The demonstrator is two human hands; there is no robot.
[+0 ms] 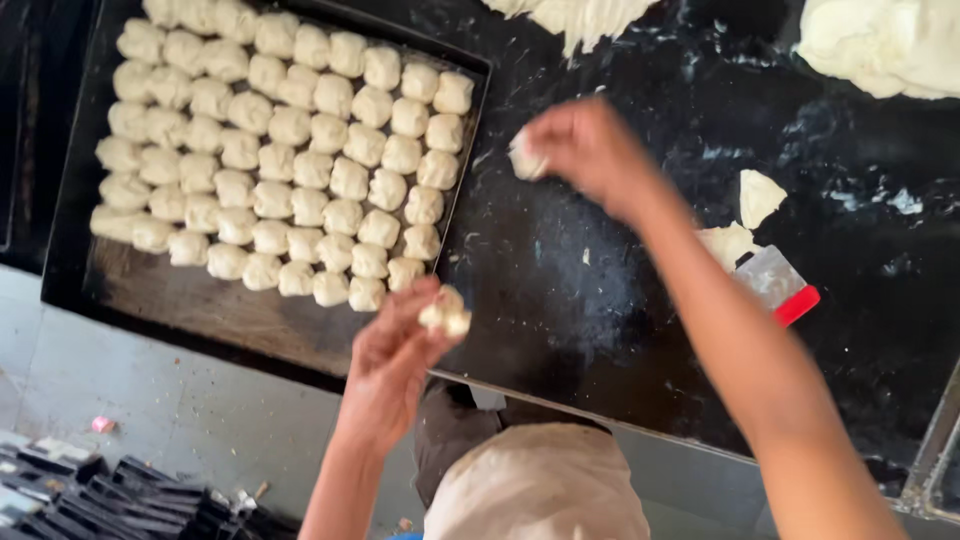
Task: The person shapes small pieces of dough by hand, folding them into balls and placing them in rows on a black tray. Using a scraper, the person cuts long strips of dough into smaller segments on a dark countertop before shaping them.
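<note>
**Two dough pieces in hand beside a nearly full tray**

Closest in: a pale apron [535,485] over the lap, below both wrists. Just above it, the left hand [392,355], fingers [405,305] pinched round a small dough piece [446,312], held over the near edge of the black table [600,300] and right at the tray's near corner. Farther out, the right hand [590,150], fingers closed round a second dough piece [524,158], lifted clear of the table, just off the tray's right rim.

Left of both sets of fingers: a dark tray [200,305], packed with rows of dough balls [300,150]. Last row ending just above the left fingers, with a bare strip of tray along the near side. Right of the right forearm: a scraper with a red handle [785,285], with loose dough scraps [757,195] near its blade. Touching it or not, cannot tell. Well beyond the right fingers: a big dough mass [885,45] at the far corner of the table.

Judging from the layout: portions being set out on the tray, most rows done, the near strip unfilled. Next move calls for lowering each piece in line with the last row, close to its neighbours without squashing them, and a clean release, since the dough looks soft.
</note>
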